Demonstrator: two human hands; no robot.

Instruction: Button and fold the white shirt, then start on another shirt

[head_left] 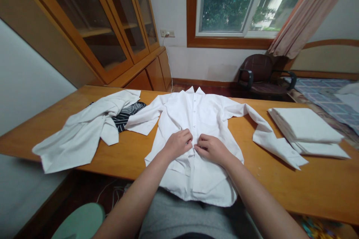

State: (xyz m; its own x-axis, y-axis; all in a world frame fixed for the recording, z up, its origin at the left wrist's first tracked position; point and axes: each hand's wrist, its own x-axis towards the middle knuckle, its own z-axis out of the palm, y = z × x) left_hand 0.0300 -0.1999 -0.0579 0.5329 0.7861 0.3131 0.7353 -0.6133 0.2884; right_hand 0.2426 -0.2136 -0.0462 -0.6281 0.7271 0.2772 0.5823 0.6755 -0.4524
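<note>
A white button-up shirt (209, 115) lies face up on the wooden table, collar at the far side and both sleeves spread outward. Its lower hem hangs over the near edge. My left hand (181, 142) pinches the shirt's front placket, fingers curled, just left of the button line. Opposite it, my right hand (210, 147) pinches the same placket between thumb and fingers. The two hands nearly meet over the lower buttons; the button between them is hidden or too small to make out. Buttons higher up look fastened.
Left on the table (314, 190) are a crumpled white garment (81, 130) and a black striped cloth (129, 115). Folded white clothes (307, 125) are stacked at the right. A green stool (81, 222) stands below; beyond are a chair (258, 69), a cabinet (112, 26) and a bed (322, 93).
</note>
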